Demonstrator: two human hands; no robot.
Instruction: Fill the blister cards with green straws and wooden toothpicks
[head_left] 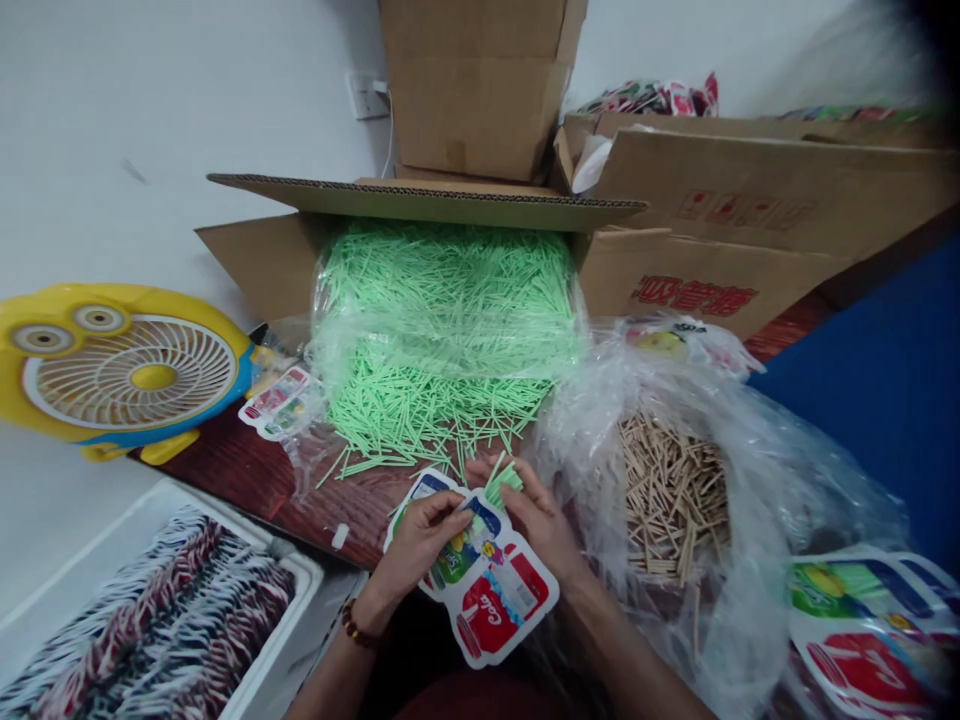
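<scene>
My left hand (424, 540) grips a stack of flat printed pouches (491, 590), shaped like bottles and cans with red, green and blue labels. My right hand (536, 515) pinches a small bunch of green sticks (501, 480) at the top of the pouches. Both hands are closed, low in the middle of the view. Just beyond them a big heap of green sticks (442, 330) spills out of a clear plastic bag from an open cardboard box (420, 205).
A clear bag of tan wooden sticks (671, 495) lies to the right. More printed pouches (870, 630) sit at the lower right and one (281, 400) by the yellow cartoon fan (112, 365). A white tray of striped sticks (142, 610) is lower left. Cardboard boxes (750, 220) stand behind.
</scene>
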